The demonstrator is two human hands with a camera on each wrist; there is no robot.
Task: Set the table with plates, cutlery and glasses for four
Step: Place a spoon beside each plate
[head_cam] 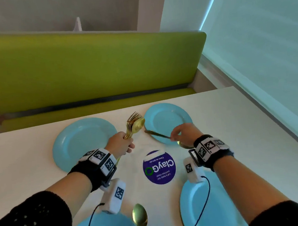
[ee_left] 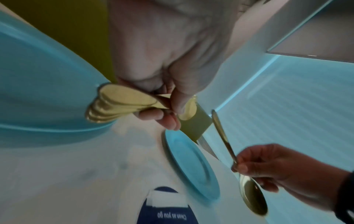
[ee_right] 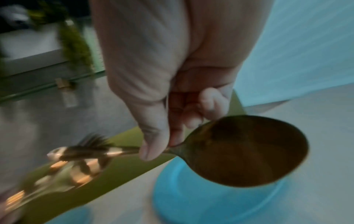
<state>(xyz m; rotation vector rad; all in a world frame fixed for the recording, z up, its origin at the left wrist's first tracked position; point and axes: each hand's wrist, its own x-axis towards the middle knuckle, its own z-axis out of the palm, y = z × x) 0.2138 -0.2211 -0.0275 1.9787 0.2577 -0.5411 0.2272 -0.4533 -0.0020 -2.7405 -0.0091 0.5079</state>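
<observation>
Near plates cut off below

Pale blue plates and gold cutlery around a purple sticker

The round sticker is deep purple with white lettering and a green ring; the four plates around it are pale blue — all on an off-white table. The cutlery bundle beyond the sticker is shiny gold, as is the spoon nearer than it. The bench beyond is lime green. Black wristbands carry black-and-white square-patterned tags — one sleeve is black with pale dots.
</observation>
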